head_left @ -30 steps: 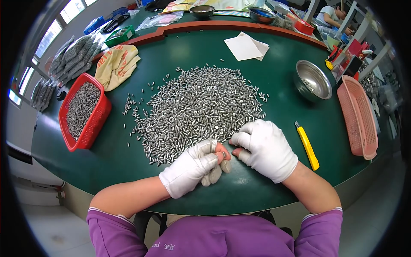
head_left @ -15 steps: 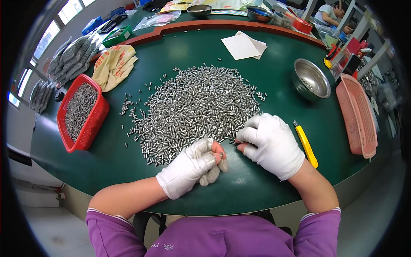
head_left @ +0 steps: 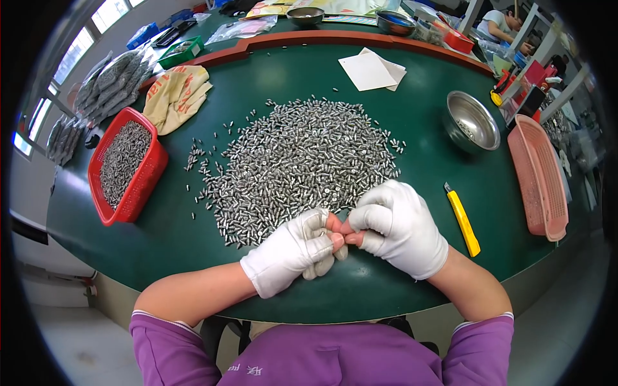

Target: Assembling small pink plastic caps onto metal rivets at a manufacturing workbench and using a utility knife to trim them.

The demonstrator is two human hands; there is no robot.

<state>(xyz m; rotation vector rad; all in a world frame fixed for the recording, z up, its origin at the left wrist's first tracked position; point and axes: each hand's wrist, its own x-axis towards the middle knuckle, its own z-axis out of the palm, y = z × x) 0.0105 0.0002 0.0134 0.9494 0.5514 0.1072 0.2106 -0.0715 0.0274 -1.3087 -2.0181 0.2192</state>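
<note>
In front of me a broad pile of small silvery metal parts [head_left: 309, 151], short and pin-like, spreads over the green tabletop. My left hand [head_left: 293, 251], in a white glove with bare thumb and fingertip, is closed in a pinch at the pile's near edge. Against its fingertips press those of my right hand [head_left: 402, 228], gloved the same way and also pinching. Between the touching fingertips any held piece is hidden; half a second ago a small metal part showed in the left pinch. What the right fingers hold, I cannot make out.
At the left stands a red plastic basket [head_left: 153, 170] full of similar parts, near a beige cloth bag [head_left: 175, 100]. To the right lie a yellow utility knife [head_left: 463, 222], a steel bowl [head_left: 492, 132] and a pink basket [head_left: 537, 186]. White cards [head_left: 367, 72] rest farther back.
My right hand has moved left and slightly nearer, away from the pile's edge, so its fingertips now meet those of my left hand. The left hand has barely shifted.
</note>
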